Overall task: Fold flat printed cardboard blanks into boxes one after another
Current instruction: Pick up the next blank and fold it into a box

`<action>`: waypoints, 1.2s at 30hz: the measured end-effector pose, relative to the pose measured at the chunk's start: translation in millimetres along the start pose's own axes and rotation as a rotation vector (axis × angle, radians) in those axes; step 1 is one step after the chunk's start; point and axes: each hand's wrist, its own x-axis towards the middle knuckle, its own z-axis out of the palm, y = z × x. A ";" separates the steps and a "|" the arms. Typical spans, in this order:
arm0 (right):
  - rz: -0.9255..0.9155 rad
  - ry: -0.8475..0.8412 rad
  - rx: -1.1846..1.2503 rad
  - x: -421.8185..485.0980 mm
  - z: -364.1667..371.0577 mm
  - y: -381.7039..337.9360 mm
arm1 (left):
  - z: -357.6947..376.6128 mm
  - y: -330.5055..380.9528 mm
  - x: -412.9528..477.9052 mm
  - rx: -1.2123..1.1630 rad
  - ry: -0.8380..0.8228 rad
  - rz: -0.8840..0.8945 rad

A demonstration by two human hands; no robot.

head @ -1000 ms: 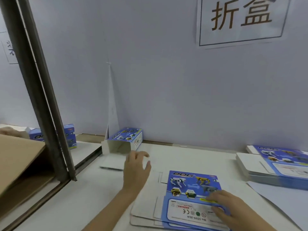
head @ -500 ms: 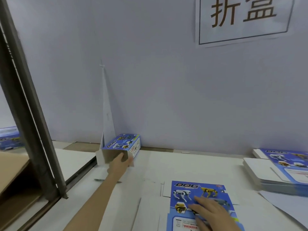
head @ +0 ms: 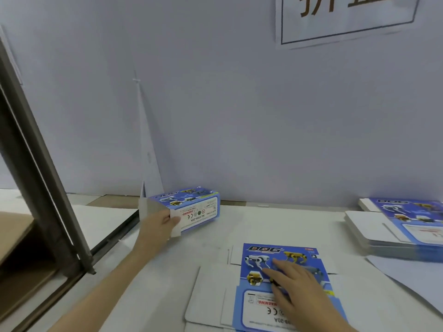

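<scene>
White table (head: 287,224), pale wall (head: 239,116) | box (head: 191,207) lay along wall, left hand (head: 158,226) gripped its open end | right hand (head: 294,288) lay straight-fingered on blank (head: 259,250)

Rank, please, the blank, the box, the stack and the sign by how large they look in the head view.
1. Blank, nearest the camera.
2. Sign and stack: alike, both cropped by the frame, so unranked.
3. Box.

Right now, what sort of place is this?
Probably a box-folding workstation in a packing shop: a stack of flat printed blanks at the right, one blank under the right hand, a folded DOG box in the left hand, and a posted sign on the partition.
</scene>
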 end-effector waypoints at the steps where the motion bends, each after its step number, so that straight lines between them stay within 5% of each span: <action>1: 0.006 -0.008 0.000 -1.5 -0.1 -0.8 | -14.4 5.4 -8.6 -0.049 -0.017 0.001; 6: 0.043 -0.073 -0.011 9.1 1.3 -3.4 | -100.5 26.8 -4.9 -0.123 0.006 -0.086; 9: 0.025 -0.114 -0.041 14.8 -0.8 -7.9 | -138.5 38.7 38.5 0.130 0.283 -0.084; 12: 0.029 -0.142 -0.078 17.9 -2.3 -14.1 | -151.3 57.2 79.8 0.068 0.503 -0.253; 15: 0.025 -0.168 -0.060 18.8 -7.5 -14.3 | -115.5 75.8 99.4 -0.019 0.277 -0.347; 18: 0.024 -0.196 -0.049 17.6 -12.4 -10.8 | -40.0 100.7 69.1 0.209 0.037 -0.066; 21: 0.023 -0.161 -0.062 18.9 -16.7 -10.2 | 35.3 114.6 -0.5 0.313 -0.582 0.288; 24: 0.045 -0.085 -0.059 20.0 -20.8 -0.8 | 88.5 113.9 -75.4 0.291 -1.122 0.360; 30: 0.298 -0.066 -0.073 15.3 -31.2 40.6 | 104.0 92.5 -117.1 0.500 -1.109 0.557; 36: 0.277 -0.146 -0.049 26.0 -50.2 54.4 | 97.9 95.1 -135.6 0.605 -0.968 0.703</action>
